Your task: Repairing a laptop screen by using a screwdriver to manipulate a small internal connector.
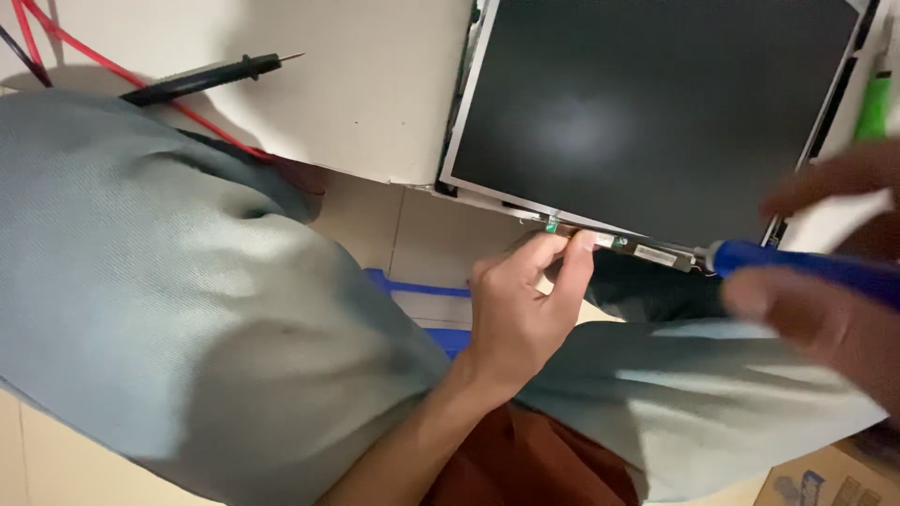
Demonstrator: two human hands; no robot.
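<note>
Thin, fragile flat dark display panel with silver metal frame [656,103], upper right; best gripped by frame edges. Left hand [520,309] pinching narrow circuit strip [637,248]; right hand [834,309] grasping blue-handled screwdriver [797,267].

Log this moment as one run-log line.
left hand: fingers pinch strip board at screen panel edge | right hand: holds blue-handled screwdriver, tip at board

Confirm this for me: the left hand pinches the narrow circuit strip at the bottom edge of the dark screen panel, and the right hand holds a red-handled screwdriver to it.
Not quite. In the head view the screwdriver in the right hand has a blue handle, not red. The rest stands: the left hand pinches the narrow circuit strip at the bottom edge of the dark screen panel.
</note>
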